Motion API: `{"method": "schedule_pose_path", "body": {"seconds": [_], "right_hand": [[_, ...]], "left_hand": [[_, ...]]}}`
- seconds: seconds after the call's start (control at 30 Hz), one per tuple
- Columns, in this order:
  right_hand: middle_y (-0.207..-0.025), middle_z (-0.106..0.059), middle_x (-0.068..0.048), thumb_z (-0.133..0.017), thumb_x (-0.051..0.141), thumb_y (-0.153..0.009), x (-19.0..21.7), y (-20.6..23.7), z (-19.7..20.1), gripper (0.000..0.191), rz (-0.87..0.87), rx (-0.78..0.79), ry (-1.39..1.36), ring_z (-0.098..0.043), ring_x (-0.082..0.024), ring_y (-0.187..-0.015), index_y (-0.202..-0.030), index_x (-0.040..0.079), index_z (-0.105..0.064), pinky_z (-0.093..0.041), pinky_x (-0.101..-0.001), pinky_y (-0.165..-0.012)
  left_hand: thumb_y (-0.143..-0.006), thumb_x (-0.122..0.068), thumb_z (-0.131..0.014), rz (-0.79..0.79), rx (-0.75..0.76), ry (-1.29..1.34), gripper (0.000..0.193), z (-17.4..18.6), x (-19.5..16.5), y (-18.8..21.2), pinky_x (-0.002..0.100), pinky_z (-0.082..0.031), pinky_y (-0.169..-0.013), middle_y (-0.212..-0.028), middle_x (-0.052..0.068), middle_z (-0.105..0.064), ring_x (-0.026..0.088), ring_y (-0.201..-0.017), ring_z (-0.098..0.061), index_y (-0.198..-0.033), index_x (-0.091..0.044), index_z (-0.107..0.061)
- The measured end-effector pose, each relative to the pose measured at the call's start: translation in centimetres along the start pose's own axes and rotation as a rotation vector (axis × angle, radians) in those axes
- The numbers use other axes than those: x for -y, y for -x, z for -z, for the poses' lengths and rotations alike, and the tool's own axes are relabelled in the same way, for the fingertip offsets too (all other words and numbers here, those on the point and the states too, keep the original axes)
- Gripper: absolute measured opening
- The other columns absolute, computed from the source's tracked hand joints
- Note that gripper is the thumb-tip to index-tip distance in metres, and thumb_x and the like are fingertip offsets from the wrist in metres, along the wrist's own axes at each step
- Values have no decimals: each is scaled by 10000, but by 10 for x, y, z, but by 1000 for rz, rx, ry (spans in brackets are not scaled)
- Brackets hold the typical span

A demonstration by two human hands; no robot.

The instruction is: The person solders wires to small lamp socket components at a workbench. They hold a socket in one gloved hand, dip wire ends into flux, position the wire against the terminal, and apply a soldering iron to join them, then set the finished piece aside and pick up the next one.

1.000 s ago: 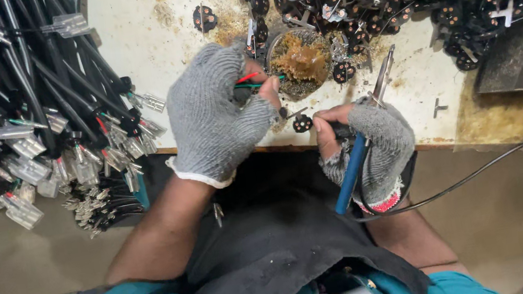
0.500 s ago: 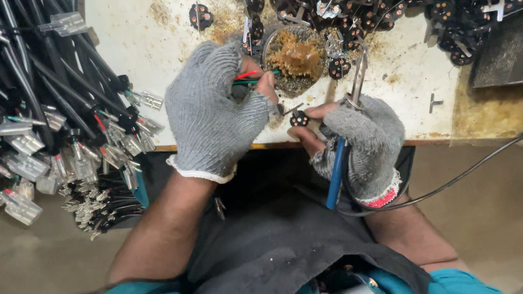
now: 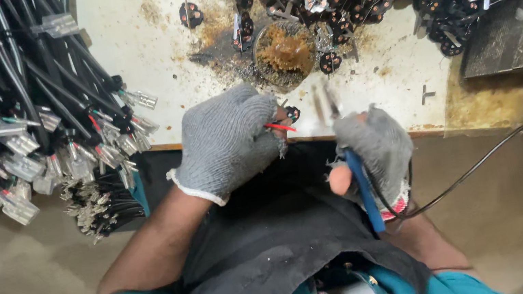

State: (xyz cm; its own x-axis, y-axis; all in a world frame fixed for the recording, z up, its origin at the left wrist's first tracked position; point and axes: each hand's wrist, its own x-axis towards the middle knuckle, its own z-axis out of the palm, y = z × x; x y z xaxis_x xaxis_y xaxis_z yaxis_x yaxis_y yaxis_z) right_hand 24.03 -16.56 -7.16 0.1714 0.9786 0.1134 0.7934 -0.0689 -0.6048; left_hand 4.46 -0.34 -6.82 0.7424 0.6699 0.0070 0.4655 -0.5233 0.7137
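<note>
Left hand (image 3: 226, 142) pinching red wire (image 3: 280, 127), right hand (image 3: 376, 150) clenched around blue-handled iron (image 3: 363, 187), seemingly just off table edge (image 3: 452, 129).

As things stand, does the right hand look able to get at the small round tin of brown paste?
Probably yes: the right hand holds a blue-handled tool, and bare bench lies between it and the tin.

Grey knit gloves on left hand (image 3: 227, 141) and right hand (image 3: 376, 150), teal shirt, dark apron
</note>
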Motion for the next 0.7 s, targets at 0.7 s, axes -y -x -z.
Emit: {"method": "schedule_pose_path", "body": {"seconds": [0.7], "right_hand": [[-778, -661, -58, -702, 281, -910, -28, 2, -9, 205, 289, 70, -31, -644, -313, -691, -1044, 131, -742, -479, -464, -634]], "left_hand": [[-741, -291, -827, -32, -32, -43, 250, -3, -3, -1, 441, -474, -573, -805, 59, -597, 296, -719, -648, -877, -184, -646]]}}
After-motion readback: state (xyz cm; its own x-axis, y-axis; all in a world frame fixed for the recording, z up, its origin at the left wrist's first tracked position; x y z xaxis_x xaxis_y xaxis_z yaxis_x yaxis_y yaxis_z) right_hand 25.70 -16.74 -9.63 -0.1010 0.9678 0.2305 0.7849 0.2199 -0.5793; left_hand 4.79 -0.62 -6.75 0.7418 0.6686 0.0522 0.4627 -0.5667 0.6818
